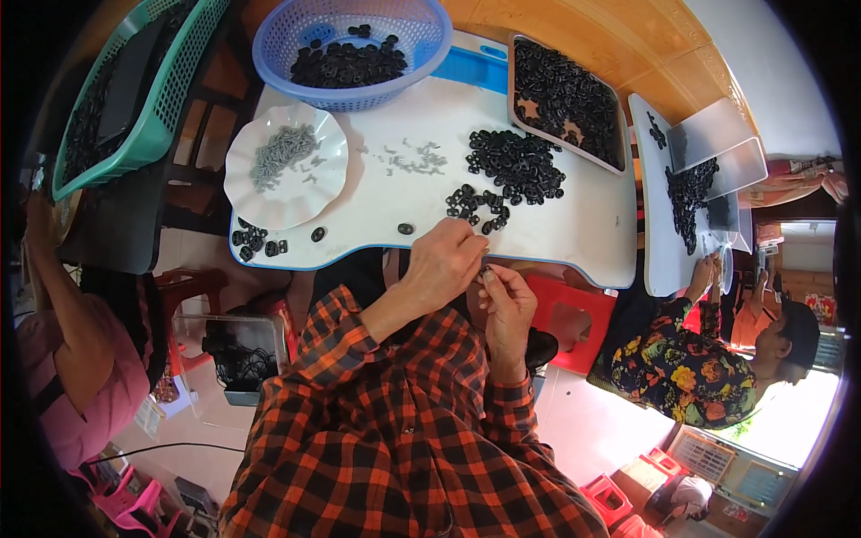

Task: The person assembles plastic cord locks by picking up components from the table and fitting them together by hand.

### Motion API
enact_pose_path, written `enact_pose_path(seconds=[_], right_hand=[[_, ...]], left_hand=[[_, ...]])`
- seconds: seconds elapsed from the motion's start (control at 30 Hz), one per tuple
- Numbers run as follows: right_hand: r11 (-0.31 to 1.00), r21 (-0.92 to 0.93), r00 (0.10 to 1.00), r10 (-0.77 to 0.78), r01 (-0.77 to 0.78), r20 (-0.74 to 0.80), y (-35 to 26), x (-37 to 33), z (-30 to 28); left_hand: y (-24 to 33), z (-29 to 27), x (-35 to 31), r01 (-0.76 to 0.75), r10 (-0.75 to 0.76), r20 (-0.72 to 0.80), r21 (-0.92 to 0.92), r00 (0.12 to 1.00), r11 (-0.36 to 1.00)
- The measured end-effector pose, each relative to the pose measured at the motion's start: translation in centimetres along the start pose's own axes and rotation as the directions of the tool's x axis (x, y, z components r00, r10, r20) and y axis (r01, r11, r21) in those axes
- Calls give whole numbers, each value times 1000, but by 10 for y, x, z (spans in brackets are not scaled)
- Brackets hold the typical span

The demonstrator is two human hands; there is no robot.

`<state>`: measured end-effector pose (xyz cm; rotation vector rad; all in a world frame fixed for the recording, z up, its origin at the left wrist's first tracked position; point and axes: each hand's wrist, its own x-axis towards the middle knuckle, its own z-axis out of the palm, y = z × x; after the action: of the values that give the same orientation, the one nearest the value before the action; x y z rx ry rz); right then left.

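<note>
My left hand (439, 267) is closed at the table's front edge, fingertips pinched together; what they hold is hidden. Just beside it, my right hand (509, 309) pinches a small dark plastic piece (485, 271) between thumb and fingers. The two hands nearly meet over the edge of the white table (377, 202). Beyond them lies a heap of small black oval plastic pieces (516, 166), with a looser cluster (475, 202) nearer my fingers. Small grey pieces, like tiny springs (417, 159), are scattered left of the heap. More fill part of a white scalloped plate (240, 170).
A blue basket (269, 49) and a metal tray (619, 143) hold black pieces at the back. Several finished-looking black ovals (260, 242) lie by the front left edge. A green basket (148, 134) stands left. Co-workers sit on both sides; a red stool (583, 314) is at right.
</note>
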<state>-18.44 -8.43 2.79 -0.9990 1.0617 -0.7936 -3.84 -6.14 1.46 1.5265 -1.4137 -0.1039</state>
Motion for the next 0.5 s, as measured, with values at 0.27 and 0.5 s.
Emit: enact_pose_path(seconds=[0.27, 0.5], right_hand=[[996, 58, 997, -58, 61, -57, -6, 1, -12], [994, 105, 998, -24, 31, -63, -8, 5, -18]], left_hand=[[-5, 37, 23, -96, 72, 140, 172, 987, 980], [-4, 46, 25, -127, 78, 168, 305, 983, 944]])
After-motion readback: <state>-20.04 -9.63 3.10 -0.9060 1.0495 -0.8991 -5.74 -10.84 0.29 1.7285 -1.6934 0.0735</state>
